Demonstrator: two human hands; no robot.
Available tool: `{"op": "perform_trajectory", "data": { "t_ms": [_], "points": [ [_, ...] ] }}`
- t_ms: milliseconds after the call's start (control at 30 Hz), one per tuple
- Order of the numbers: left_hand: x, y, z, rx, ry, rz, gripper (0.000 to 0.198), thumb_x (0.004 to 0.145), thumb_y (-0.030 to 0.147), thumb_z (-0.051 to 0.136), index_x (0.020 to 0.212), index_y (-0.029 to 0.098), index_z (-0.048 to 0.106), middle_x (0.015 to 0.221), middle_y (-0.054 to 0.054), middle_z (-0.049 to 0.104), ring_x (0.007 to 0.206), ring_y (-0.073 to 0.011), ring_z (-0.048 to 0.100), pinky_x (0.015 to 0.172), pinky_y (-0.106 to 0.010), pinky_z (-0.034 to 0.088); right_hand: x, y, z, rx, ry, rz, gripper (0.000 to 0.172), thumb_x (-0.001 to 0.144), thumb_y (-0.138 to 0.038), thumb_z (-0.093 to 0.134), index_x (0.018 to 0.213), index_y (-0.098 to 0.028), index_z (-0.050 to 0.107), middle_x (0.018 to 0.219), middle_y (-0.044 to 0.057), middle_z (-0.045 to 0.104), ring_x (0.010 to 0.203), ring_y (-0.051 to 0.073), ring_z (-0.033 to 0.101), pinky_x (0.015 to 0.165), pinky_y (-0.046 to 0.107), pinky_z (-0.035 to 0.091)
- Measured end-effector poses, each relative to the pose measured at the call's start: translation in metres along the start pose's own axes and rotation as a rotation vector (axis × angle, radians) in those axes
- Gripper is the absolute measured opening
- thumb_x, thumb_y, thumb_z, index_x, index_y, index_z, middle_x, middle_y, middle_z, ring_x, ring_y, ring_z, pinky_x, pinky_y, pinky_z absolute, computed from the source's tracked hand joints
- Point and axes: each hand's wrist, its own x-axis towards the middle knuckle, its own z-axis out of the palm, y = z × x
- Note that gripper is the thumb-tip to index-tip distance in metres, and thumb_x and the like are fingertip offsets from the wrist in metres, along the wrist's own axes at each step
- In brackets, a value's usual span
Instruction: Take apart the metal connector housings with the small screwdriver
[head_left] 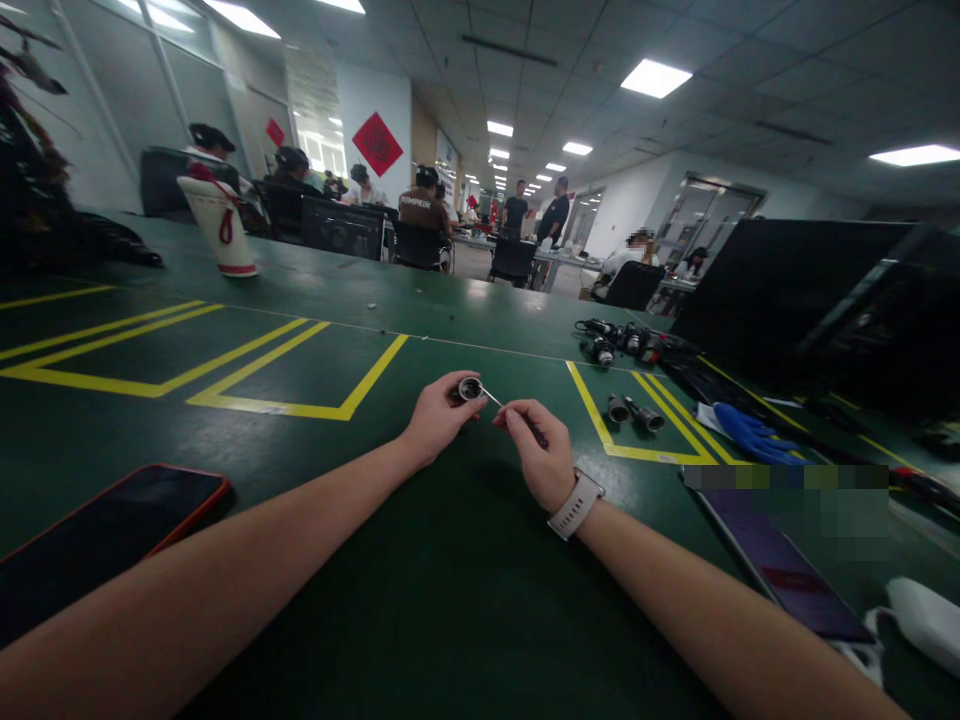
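Observation:
My left hand [440, 418] is closed around a small round metal connector [470, 388], its open end turned up toward me. In my right hand [538, 447] is a slim screwdriver [492, 398] with a dark handle mostly covered by my fingers. The thin shaft points up and left, and its tip meets the rim of the connector; whether it goes inside I cannot tell. Right of my hands, similar metal connectors [636, 412] lie inside a yellow-taped area. Farther back sits a cluster of dark connectors with cables [619, 342].
A phone with a red edge [112, 530] lies at left, another phone [780, 560] at right. A blue glove [754, 432] and a white case [926, 620] are at the right. A paper cup [219, 228] stands far left. Dark monitors [795, 280] block the right side. People sit beyond.

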Motion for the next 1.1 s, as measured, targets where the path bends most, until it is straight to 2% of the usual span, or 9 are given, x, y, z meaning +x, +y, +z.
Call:
{"op": "perform_trajectory", "data": {
  "t_ms": [167,300,467,667,833,967,1100],
  "points": [
    [0.0,0.0,-0.001,0.046,-0.027,0.014,0.04,0.066,0.025,0.068,0.104,0.014,0.059,0.088,-0.005,0.063,0.072,-0.0169,0.061,0.065,-0.035,0.055,0.0,-0.003,0.0,-0.085,0.067,-0.034,0.013,0.088,-0.026,0.046,0.085,-0.02,0.057,0.081,0.002,0.058,0.077,0.016,0.055,0.072,0.031,0.044],
    [-0.005,0.003,0.002,0.1,-0.112,0.058,0.041,0.062,0.019,0.07,0.102,0.014,0.062,0.095,-0.007,0.066,0.084,-0.021,0.063,0.078,-0.04,0.053,0.004,0.001,0.002,-0.163,0.103,-0.023,0.008,0.084,-0.026,0.053,0.088,-0.02,0.055,0.086,0.003,0.056,0.081,0.018,0.053,0.076,0.033,0.043],
    [-0.019,0.009,0.01,0.213,-0.289,0.126,0.058,0.06,0.001,0.058,0.116,0.014,0.054,0.103,-0.01,0.066,0.094,-0.0225,0.064,0.088,-0.042,0.049,0.005,0.009,0.006,-0.278,0.058,0.03,0.033,0.07,-0.026,0.067,0.097,-0.019,0.05,0.092,0.004,0.056,0.083,0.019,0.054,0.075,0.035,0.045],
    [-0.024,0.011,0.012,0.14,-0.419,0.071,0.077,0.061,0.004,0.063,0.133,0.017,0.039,0.127,-0.016,0.053,0.104,-0.0256,0.061,0.083,-0.04,0.053,0.006,0.008,0.001,-0.35,0.047,-0.028,0.017,0.071,-0.014,0.058,0.086,-0.02,0.05,0.085,0.003,0.057,0.079,0.018,0.056,0.071,0.031,0.046],
    [-0.024,0.016,0.01,0.176,-0.409,-0.01,0.084,0.063,0.016,0.072,0.137,0.022,0.033,0.142,-0.018,0.036,0.103,-0.0266,0.061,0.073,-0.037,0.056,0.005,0.006,-0.033,-0.481,0.133,-0.016,0.01,0.076,-0.018,0.054,0.086,-0.018,0.051,0.084,0.005,0.057,0.079,0.02,0.055,0.07,0.033,0.045],
    [-0.024,0.021,0.01,0.231,-0.407,-0.025,0.075,0.067,0.017,0.07,0.135,0.021,0.038,0.137,-0.017,0.044,0.099,-0.0247,0.062,0.075,-0.038,0.056,-0.016,0.004,-0.078,-0.644,0.181,-0.001,0.01,0.076,-0.022,0.055,0.085,-0.019,0.051,0.084,0.006,0.056,0.081,0.023,0.053,0.074,0.037,0.044],
    [-0.024,0.023,0.011,0.251,-0.428,-0.033,0.063,0.068,0.016,0.068,0.127,0.017,0.047,0.121,-0.015,0.056,0.097,-0.0236,0.063,0.077,-0.039,0.055,-0.04,0.006,-0.118,-0.816,0.213,0.048,0.01,0.076,-0.026,0.054,0.083,-0.019,0.051,0.086,0.008,0.056,0.082,0.025,0.053,0.074,0.04,0.043]
  ]
}}
